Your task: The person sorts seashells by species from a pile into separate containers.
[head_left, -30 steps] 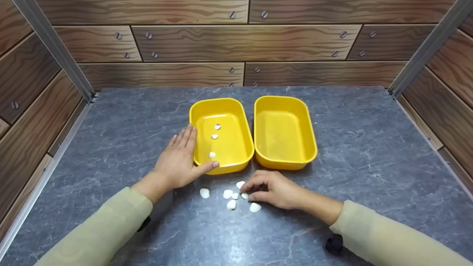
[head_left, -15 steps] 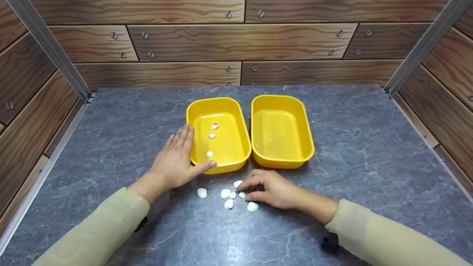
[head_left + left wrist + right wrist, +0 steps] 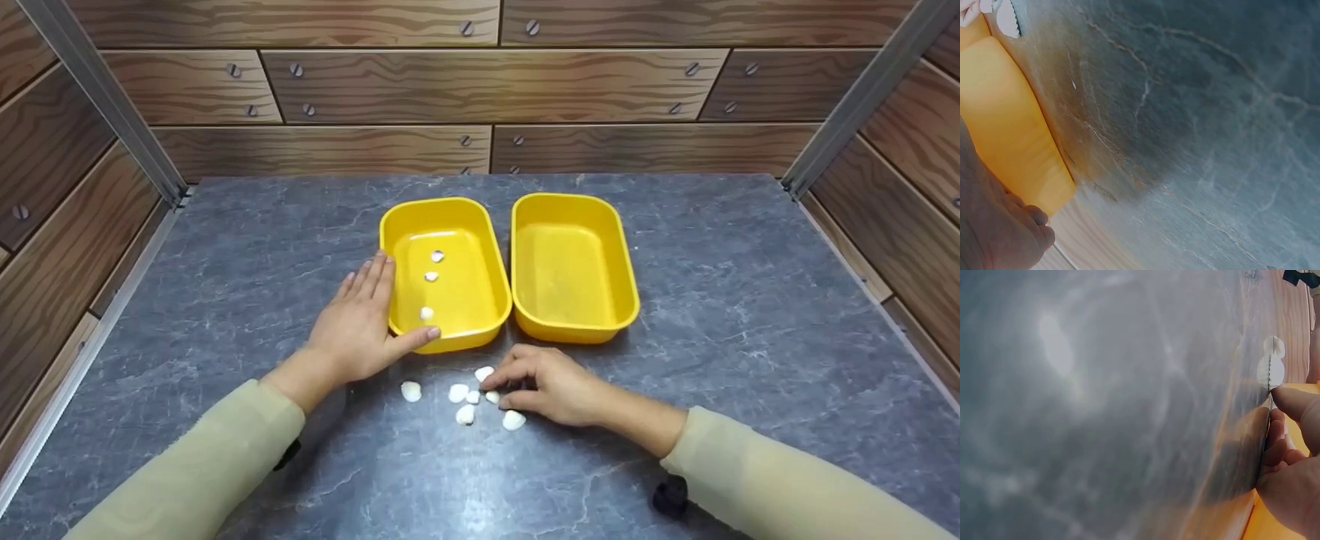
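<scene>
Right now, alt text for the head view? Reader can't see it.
A person's curled right hand is at a cluster of white shells on a gray table; the left hand rests against the left yellow tub, which holds three small shells. A second yellow tub stands just right of it.

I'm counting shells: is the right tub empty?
Empty. The right tub shows only bare floor; the left tub holds three shells.

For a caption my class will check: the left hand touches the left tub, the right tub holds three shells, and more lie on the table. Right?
Not quite: the head view shows the three shells in the left tub, not the right tub. The left hand touches the left tub, and more shells lie on the table.
</scene>
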A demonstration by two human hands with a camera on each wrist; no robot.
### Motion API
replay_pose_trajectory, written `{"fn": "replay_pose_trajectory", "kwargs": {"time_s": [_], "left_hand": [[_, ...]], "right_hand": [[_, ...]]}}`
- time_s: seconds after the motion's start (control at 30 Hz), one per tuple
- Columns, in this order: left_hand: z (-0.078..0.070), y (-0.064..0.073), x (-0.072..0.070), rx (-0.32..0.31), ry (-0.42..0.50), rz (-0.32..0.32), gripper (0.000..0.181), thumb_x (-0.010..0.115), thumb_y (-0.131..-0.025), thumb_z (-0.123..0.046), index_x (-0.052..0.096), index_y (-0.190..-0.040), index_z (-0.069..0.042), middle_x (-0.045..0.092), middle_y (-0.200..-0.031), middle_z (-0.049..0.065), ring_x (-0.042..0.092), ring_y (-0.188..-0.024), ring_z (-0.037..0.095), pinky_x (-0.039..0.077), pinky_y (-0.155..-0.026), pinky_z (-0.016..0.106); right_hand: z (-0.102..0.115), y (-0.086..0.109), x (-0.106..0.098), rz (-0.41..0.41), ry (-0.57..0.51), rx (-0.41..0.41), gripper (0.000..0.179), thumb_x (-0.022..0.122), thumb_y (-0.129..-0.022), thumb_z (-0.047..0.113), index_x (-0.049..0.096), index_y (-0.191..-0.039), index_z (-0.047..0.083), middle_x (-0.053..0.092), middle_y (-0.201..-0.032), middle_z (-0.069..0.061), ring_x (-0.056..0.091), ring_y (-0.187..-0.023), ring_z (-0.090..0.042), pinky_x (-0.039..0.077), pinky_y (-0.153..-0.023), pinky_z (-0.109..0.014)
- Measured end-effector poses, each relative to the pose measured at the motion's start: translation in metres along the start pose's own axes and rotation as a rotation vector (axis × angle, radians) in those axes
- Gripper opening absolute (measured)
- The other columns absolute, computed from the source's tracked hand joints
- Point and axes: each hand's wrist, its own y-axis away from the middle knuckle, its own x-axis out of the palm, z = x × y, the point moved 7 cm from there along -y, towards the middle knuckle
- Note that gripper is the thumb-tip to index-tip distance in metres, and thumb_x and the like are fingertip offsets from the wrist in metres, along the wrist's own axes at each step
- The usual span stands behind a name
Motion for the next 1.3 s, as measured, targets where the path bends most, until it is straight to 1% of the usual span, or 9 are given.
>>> {"fn": "replay_pose_trajectory", "kwargs": {"time_s": [0.2,0.43,0.53,0.77,1.0,1.1,1.3], "left_hand": [[-0.0001,-0.0007,-0.0006,-0.004,-0.003,0.001,0.124,0.037,-0.092,-0.091,0.000,-0.169,-0.002,-0.002,-0.177,0.015,0.005,-0.163,0.034,0.008,-0.130,0.051],[0.0006,-0.0002,-0.0004,-0.004,-0.007,-0.002,0.122,0.040,-0.093,-0.088,0.000,-0.169,-0.001,-0.002,-0.177,0.015,0.005,-0.163,0.034,0.008,-0.130,0.052],[0.0005,-0.0002,-0.0009,-0.005,-0.008,0.000,0.122,0.040,-0.093,-0.088,0.000,-0.169,-0.002,-0.003,-0.177,0.015,0.005,-0.163,0.034,0.008,-0.130,0.052],[0.0008,0.0006,-0.0007,0.002,-0.003,-0.005,0.122,0.041,-0.094,-0.087,0.001,-0.169,-0.001,-0.001,-0.177,0.016,0.005,-0.163,0.034,0.008,-0.130,0.051],[0.0005,0.0000,0.0005,-0.001,-0.004,0.007,0.122,0.041,-0.093,-0.088,0.000,-0.169,-0.001,-0.003,-0.177,0.015,0.004,-0.163,0.034,0.007,-0.130,0.052],[-0.0002,0.0001,0.0000,0.000,-0.002,0.008,0.122,0.040,-0.093,-0.088,0.000,-0.169,-0.001,-0.003,-0.177,0.015,0.004,-0.163,0.034,0.007,-0.130,0.052],[0.0003,-0.0007,0.0000,0.000,-0.002,0.004,0.122,0.041,-0.093,-0.088,0.001,-0.169,-0.001,-0.002,-0.177,0.016,0.005,-0.163,0.034,0.007,-0.130,0.052]], "right_hand": [[0.0004,-0.0004,-0.0007,0.004,0.015,0.001,0.025,0.081,-0.095,0.015,0.083,-0.119,0.022,0.068,-0.108,0.006,0.064,-0.099,-0.014,0.054,-0.086,-0.032],[0.0022,-0.0019,0.0002,0.004,0.015,-0.010,0.021,0.081,-0.096,0.015,0.084,-0.116,0.021,0.068,-0.107,0.007,0.065,-0.099,-0.014,0.054,-0.086,-0.032],[0.0028,-0.0017,-0.0001,-0.001,0.019,-0.014,0.019,0.081,-0.096,0.015,0.085,-0.114,0.021,0.069,-0.106,0.007,0.065,-0.098,-0.014,0.054,-0.086,-0.032],[0.0023,-0.0013,0.0007,-0.010,0.036,-0.011,0.015,0.082,-0.095,0.016,0.084,-0.109,0.022,0.069,-0.106,0.008,0.065,-0.102,-0.014,0.053,-0.090,-0.034],[0.0022,-0.0003,0.0007,-0.037,0.018,-0.013,0.009,0.082,-0.095,0.016,0.081,-0.103,0.021,0.070,-0.105,0.008,0.066,-0.104,-0.015,0.053,-0.095,-0.036],[0.0026,0.0001,0.0000,-0.053,0.011,-0.024,0.008,0.083,-0.094,0.016,0.079,-0.100,0.020,0.070,-0.103,0.008,0.066,-0.100,-0.015,0.053,-0.091,-0.034],[0.0024,0.0001,-0.0013,-0.056,-0.047,-0.034,0.010,0.084,-0.093,0.012,0.076,-0.097,0.016,0.068,-0.092,0.005,0.061,-0.085,-0.011,0.052,-0.076,-0.027]]}}
